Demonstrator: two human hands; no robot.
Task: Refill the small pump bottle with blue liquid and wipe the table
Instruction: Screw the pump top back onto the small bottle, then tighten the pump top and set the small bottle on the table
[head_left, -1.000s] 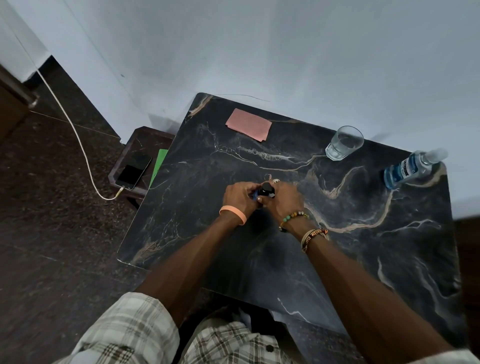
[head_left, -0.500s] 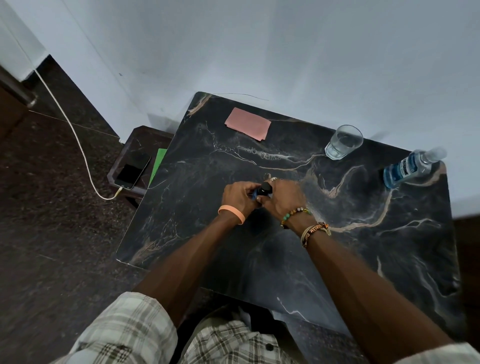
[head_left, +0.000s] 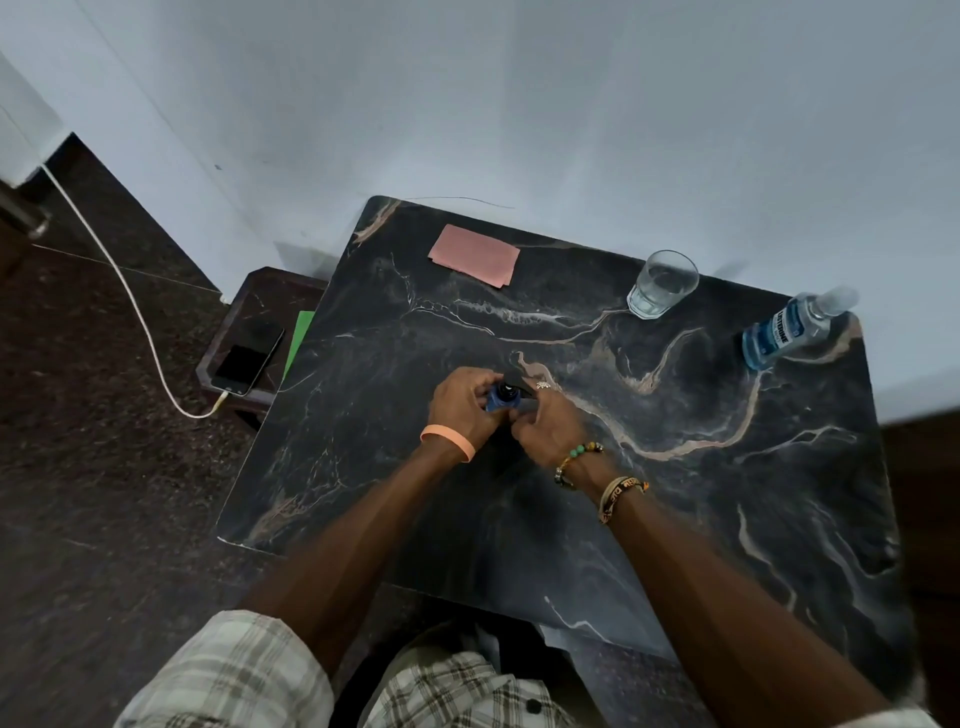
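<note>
Both hands (head_left: 511, 415) hold the pump bottle (head_left: 503, 397) upright.

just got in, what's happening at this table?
A person has both hands on the small pump bottle mid-table: the left hand wraps the blue body, the right hand works at its dark top. Whether the top is being loosened or tightened can't be told. The big bottle of blue liquid stands capped at the far right corner, a glass beside it, and a pink cloth lies folded at the far edge, untouched.
</note>
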